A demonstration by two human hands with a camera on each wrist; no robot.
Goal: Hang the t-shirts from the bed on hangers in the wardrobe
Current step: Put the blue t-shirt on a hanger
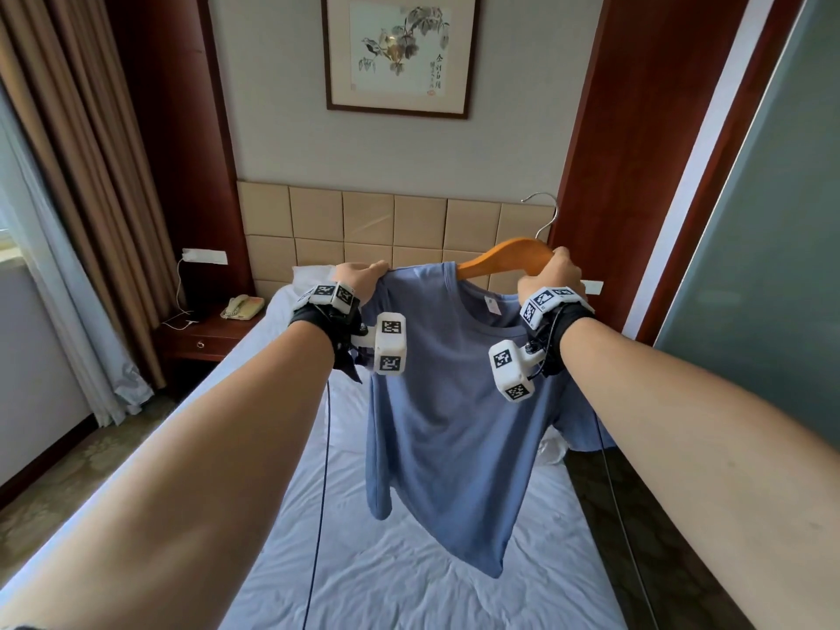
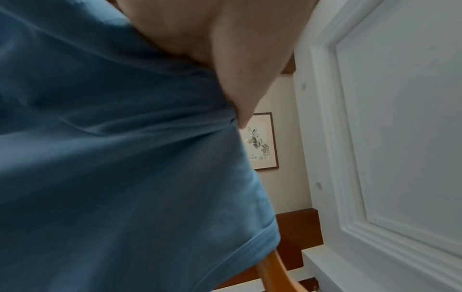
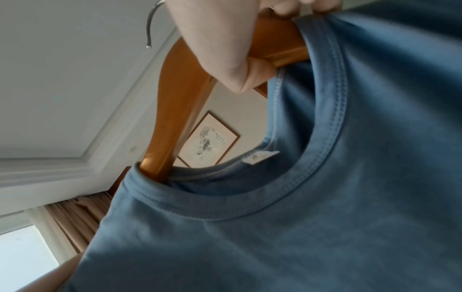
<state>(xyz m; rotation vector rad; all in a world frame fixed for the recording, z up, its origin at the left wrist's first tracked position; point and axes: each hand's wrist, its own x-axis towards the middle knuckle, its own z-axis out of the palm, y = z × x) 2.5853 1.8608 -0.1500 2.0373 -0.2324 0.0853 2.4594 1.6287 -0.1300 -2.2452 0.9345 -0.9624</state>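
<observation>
Over bed [image 1: 409,561] — hands' grip closed: hanger [image 1: 509,254], t-shirt [image 1: 454,402].

A framed ink painting [image 1: 398,52] of leaves hangs at my twelve o'clock, above a tan padded headboard [image 1: 372,225]. At ten o'clock a dark wooden nightstand [image 1: 204,338] carries a cream telephone [image 1: 242,306], with a white cable [image 1: 179,284] running up to a wall socket plate [image 1: 204,256]. Brown curtains [image 1: 59,143] hang at nine o'clock. A frosted glass panel [image 1: 768,229] stands at three o'clock.
</observation>
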